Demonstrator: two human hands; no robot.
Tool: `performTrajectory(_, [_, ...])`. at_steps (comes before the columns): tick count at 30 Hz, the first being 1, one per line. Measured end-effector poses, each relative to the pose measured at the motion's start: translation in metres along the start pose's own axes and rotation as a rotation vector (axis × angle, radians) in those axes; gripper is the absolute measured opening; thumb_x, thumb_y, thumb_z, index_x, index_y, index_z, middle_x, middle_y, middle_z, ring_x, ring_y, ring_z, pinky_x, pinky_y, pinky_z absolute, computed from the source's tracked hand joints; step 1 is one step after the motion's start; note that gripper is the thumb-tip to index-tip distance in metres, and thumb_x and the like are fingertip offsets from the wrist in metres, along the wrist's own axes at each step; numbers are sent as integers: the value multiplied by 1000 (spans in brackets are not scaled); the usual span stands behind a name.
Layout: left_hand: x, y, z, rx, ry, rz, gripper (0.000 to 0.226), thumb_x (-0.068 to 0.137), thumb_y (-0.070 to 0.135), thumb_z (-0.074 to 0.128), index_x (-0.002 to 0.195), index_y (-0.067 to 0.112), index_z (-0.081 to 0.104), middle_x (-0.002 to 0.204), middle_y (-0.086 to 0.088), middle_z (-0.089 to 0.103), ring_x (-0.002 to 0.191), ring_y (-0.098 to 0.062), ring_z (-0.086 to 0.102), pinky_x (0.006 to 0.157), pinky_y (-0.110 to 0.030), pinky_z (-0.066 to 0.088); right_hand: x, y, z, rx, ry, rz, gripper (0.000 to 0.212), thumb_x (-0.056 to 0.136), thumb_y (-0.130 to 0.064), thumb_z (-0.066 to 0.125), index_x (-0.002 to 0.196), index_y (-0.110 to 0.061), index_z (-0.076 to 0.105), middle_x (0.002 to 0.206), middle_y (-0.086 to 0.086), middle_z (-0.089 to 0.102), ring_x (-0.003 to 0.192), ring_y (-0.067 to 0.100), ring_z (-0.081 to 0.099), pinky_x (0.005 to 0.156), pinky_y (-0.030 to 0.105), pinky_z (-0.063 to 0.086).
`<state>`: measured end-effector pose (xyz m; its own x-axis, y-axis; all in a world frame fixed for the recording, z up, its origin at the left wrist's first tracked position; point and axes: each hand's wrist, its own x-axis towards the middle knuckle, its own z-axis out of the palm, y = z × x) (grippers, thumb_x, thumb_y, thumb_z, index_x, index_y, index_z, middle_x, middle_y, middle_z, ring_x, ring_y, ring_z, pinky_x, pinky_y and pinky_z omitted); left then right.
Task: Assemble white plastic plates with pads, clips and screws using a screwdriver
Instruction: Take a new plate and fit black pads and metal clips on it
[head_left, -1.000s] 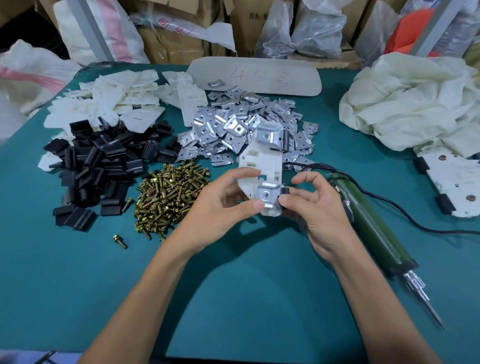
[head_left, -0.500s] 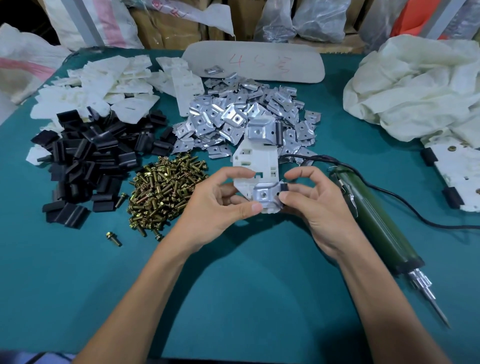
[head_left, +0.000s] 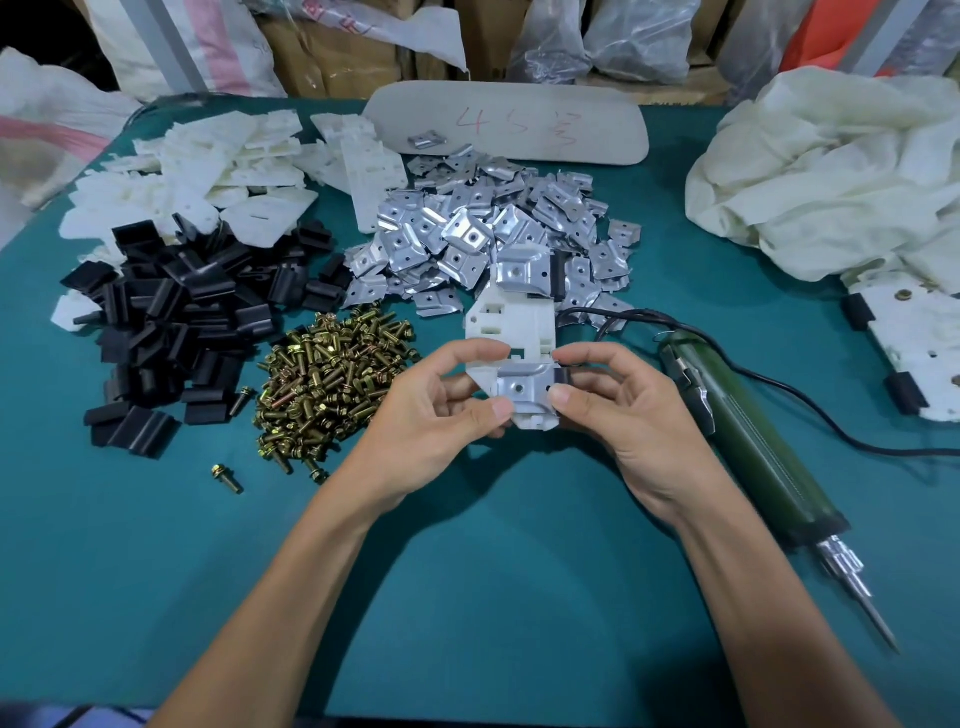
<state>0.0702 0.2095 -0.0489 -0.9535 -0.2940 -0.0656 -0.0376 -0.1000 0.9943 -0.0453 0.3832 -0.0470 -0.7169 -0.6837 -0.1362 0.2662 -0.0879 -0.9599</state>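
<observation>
Both hands hold one white plastic plate (head_left: 511, 325) above the middle of the green table (head_left: 467, 597). A metal clip (head_left: 522, 387) with a black pad at its right side sits on the plate's near end; another clip (head_left: 522, 273) sits on its far end. My left hand (head_left: 431, 415) pinches the near end from the left, thumb on the near clip. My right hand (head_left: 618, 415) pinches it from the right, thumb on the same clip. A green electric screwdriver (head_left: 753, 441) lies on the table to the right of my right hand, tip toward me.
Brass screws (head_left: 332, 374) are heaped left of my left hand, black pads (head_left: 176, 322) further left, loose metal clips (head_left: 493, 223) behind the plate, white plates (head_left: 197, 171) at the back left. A finished plate (head_left: 914, 343) and crumpled white cloth (head_left: 841, 171) lie at the right.
Both hands keep their hold on the plate and barely shift. The view has tilted slightly, so everything sits a little lower in the picture.
</observation>
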Motion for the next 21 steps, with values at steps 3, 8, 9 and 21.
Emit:
performTrajectory(3, [1, 1, 0, -7, -14, -4, 49, 87, 16, 68, 133, 17, 53, 103, -10, 76, 87, -21, 70, 79, -31, 57, 1, 1, 0, 27, 21, 22, 28, 82, -6, 79, 102, -25, 76, 95, 10, 77, 85, 21, 74, 78, 28, 60])
performTrajectory(8, [3, 5, -4, 47, -5, 25, 64, 95, 9, 65, 141, 42, 35, 113, 0, 75, 95, -20, 68, 88, -35, 56, 2, -1, -6, 156, 39, 75, 43, 72, -8, 77, 113, -13, 65, 89, 12, 77, 73, 18, 73, 69, 25, 61])
performTrajectory(9, [2, 6, -5, 53, 17, 35, 68, 90, 5, 65, 140, 42, 37, 114, 1, 75, 96, -19, 68, 88, -31, 56, 2, -2, -8, 177, 38, 80, 44, 71, -8, 77, 113, -13, 65, 87, 10, 77, 73, 17, 73, 69, 24, 61])
performTrajectory(21, [-3, 14, -14, 118, 130, 179, 36, 81, 15, 75, 116, 16, 69, 102, 0, 78, 91, -9, 72, 78, -15, 53, -3, -6, -11, 290, -150, 64, 50, 72, -10, 83, 121, -13, 76, 122, 19, 73, 98, 25, 75, 85, 28, 60])
